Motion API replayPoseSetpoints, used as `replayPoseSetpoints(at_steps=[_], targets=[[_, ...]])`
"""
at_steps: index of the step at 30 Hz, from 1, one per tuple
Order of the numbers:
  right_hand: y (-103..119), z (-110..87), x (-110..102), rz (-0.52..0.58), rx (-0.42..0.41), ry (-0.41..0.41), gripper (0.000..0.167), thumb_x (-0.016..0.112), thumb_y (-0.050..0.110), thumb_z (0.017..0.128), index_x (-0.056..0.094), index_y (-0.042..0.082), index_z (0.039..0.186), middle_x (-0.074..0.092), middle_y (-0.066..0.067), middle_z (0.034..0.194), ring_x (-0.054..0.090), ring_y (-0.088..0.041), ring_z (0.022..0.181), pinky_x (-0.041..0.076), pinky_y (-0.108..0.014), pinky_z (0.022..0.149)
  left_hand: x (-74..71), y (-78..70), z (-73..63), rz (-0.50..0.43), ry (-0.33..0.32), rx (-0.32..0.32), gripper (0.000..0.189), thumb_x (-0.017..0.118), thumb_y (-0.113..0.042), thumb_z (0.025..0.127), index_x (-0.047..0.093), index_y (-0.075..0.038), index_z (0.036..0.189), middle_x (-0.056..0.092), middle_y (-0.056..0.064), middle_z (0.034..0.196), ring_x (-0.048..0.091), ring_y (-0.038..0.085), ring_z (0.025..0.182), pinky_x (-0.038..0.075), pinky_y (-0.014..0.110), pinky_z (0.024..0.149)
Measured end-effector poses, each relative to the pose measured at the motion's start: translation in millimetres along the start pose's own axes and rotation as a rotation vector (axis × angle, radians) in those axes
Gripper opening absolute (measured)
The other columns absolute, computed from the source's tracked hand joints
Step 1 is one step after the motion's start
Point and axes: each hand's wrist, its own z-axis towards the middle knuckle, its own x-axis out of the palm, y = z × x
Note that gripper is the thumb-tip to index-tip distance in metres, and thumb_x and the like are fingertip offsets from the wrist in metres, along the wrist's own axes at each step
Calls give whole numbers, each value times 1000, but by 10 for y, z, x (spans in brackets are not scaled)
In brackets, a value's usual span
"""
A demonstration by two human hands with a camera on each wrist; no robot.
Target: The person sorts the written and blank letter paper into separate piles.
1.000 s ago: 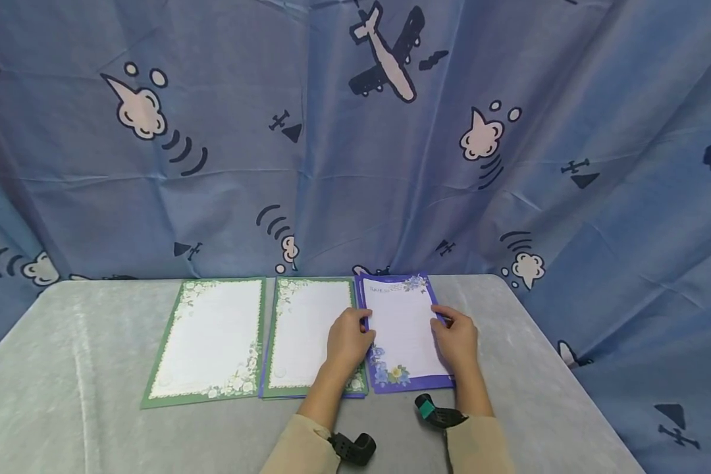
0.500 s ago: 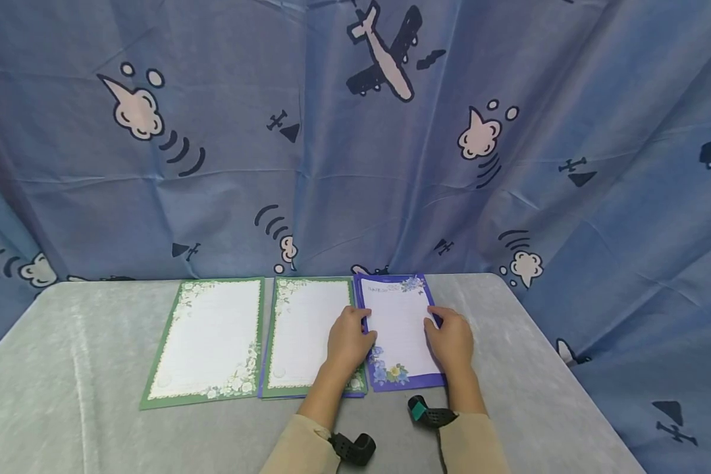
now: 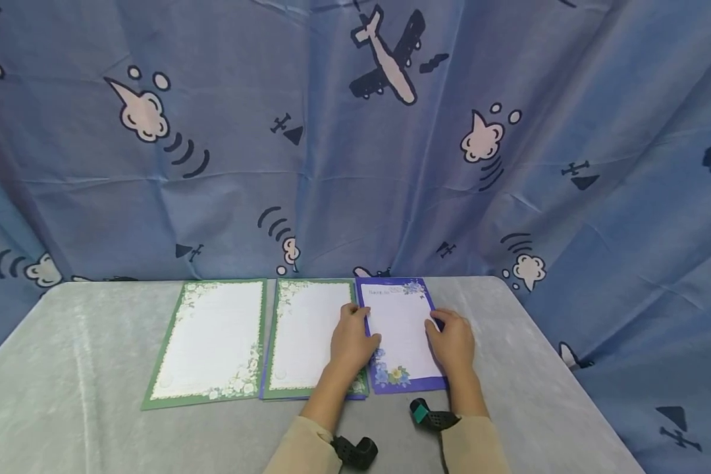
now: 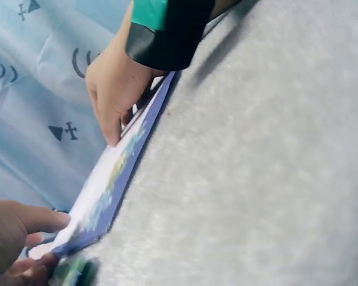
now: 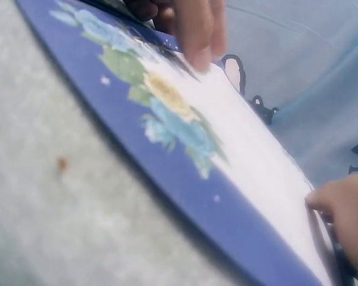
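At the right of the row lies purple-bordered letter paper (image 3: 398, 329) with blue and yellow flowers. My left hand (image 3: 352, 342) grips its left edge, thumb and fingertips bent at the border. From the other side my right hand (image 3: 455, 342) holds the right edge, fingers curved against it and the thumb over the white part. In the right wrist view the paper's near purple border (image 5: 185, 185) lies close over the table. Under my left forearm is green-bordered letter paper (image 3: 311, 329), its lower right partly hidden, with a purple edge showing beneath it.
Another green-bordered sheet (image 3: 213, 342) lies farther left on the grey cloth-covered table (image 3: 47, 368). A blue curtain (image 3: 225, 131) with printed planes hangs right behind the table's far edge. Black wrist devices (image 3: 355, 453) sit on both forearms.
The purple edge that stuck out at the top left of the right-hand paper is now level with the rest. My right hand has shifted slightly left; my left hand moved slightly right.
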Motion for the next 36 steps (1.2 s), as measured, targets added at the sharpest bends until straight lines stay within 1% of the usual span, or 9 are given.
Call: replayPoseSetpoints(at_steps=[4,8,11,17,20,23,28,32,36], targets=[[85,-16,-178,-22,49,73,43,62,20,96,64,-7,130,60,-28,137,56,-46,128,43,-58,109,-55,-83,-26,-37,9,18,45,77,-15,85,69,-3,127,53,22,143,64,39,121,54,46,98],[217,-13,-359,11,34,136,45,62,25,98,63,-5,131,63,-30,131,63,-45,116,52,-57,97,-186,-198,-39,-59,27,53,36,73,-19,91,71,-6,124,58,19,138,62,35,124,52,47,102],[320,-12,-421,37,-15,174,45,62,28,99,65,-3,131,66,-27,128,67,-41,109,56,-53,88,-367,-284,-34,-45,60,76,35,71,-23,94,71,-7,124,63,17,131,64,34,121,52,48,101],[534,-41,-459,60,-102,186,42,63,27,99,66,0,130,69,-23,127,69,-39,107,58,-49,86,-816,-339,-15,53,114,105,36,70,-27,95,70,-8,126,66,16,130,64,34,121,53,51,100],[620,-69,-474,60,-130,172,40,64,25,98,67,1,129,71,-22,124,70,-38,105,59,-47,83,-1007,-282,-34,112,98,108,36,70,-28,95,70,-9,127,66,13,132,64,34,122,52,51,100],[700,-85,-471,70,-162,151,37,65,25,98,69,2,128,72,-20,122,71,-36,102,59,-45,80,-1178,-179,-52,159,53,111,35,69,-28,96,70,-10,126,67,13,130,65,33,120,53,50,99],[840,-122,-425,97,-201,147,36,66,25,97,71,3,125,73,-19,119,71,-32,98,58,-41,76,-1439,68,-129,173,-17,100,33,70,-26,95,71,-11,124,67,12,130,68,32,112,56,49,91],[952,-173,-387,105,-229,161,36,68,26,96,72,5,124,74,-16,119,71,-30,98,58,-40,76,-1559,270,-209,158,-70,51,31,70,-24,95,72,-11,123,69,11,127,70,28,104,57,45,83],[1027,-209,-355,115,-257,167,35,68,28,96,72,6,123,74,-15,119,71,-29,98,58,-40,76,-1599,354,-231,147,-85,20,31,69,-25,96,72,-11,123,69,10,125,70,27,104,57,44,81]])
